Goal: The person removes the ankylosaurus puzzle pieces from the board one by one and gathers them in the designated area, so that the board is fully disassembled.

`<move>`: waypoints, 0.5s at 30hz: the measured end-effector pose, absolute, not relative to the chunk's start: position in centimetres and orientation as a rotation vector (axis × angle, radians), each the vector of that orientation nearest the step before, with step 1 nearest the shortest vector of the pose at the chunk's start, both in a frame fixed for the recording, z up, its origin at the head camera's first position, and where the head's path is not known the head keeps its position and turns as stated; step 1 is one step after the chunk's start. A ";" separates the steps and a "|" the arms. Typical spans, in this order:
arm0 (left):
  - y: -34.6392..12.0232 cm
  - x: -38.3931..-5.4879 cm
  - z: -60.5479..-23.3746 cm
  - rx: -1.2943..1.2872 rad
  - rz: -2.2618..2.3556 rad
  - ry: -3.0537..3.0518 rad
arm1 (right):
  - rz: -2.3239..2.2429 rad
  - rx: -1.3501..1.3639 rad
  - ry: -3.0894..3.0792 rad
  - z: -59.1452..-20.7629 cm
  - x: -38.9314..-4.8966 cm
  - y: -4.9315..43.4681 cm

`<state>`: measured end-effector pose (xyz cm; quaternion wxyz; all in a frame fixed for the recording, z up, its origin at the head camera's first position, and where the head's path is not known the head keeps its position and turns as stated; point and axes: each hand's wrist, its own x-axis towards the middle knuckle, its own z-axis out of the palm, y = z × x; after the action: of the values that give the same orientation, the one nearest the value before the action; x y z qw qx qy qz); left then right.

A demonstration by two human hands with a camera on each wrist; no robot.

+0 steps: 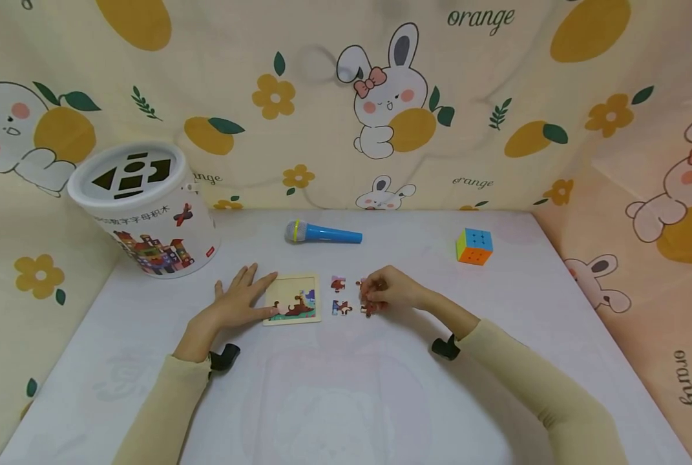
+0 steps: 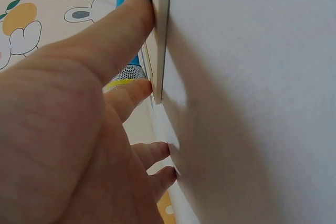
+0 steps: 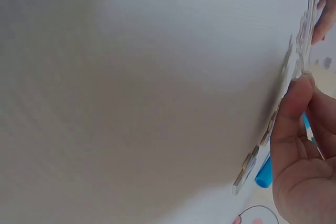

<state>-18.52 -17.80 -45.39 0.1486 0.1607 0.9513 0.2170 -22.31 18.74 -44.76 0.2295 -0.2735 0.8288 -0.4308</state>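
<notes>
Likely the weakest point is the right hand [image 1: 393, 289], whose thumb and forefinger are pinched on a puzzle piece [image 1: 367, 310] at the right of the loose group. Which piece sits between those fingertips is hard to tell, since the fingers cover that side in the head view. A thin, flat piece held only at the tips could twist or slip and drop face down. The curled fingers, so close over the bench [image 1: 346, 387], might also brush the neighbours, the upper-left piece [image 1: 338, 284] and the lower-left piece [image 1: 342, 308], and turn them.

The other risk lies with the left hand [image 1: 238, 303]: its fingers are spread and grasp nothing, with thumb and forefinger resting on the left side of the wooden tray [image 1: 289, 287]. Too much sideways push there could slide the tray or disturb the picture along its lower part; its upper part is bare.

The tray lies flat between the hands, touching the left one; the loose pieces lie between it and the right hand, just beside its right edge.
</notes>
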 end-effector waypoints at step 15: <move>-17.8 -18.5 -45.6 0.463 0.626 2.742 | -1.129 -0.773 2.255 -45.2 -22.1 19.1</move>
<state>-18.52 -17.85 -45.56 0.1451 0.1606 0.9518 0.2174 -22.08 19.07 -45.15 0.2492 -0.2837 0.8280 -0.4145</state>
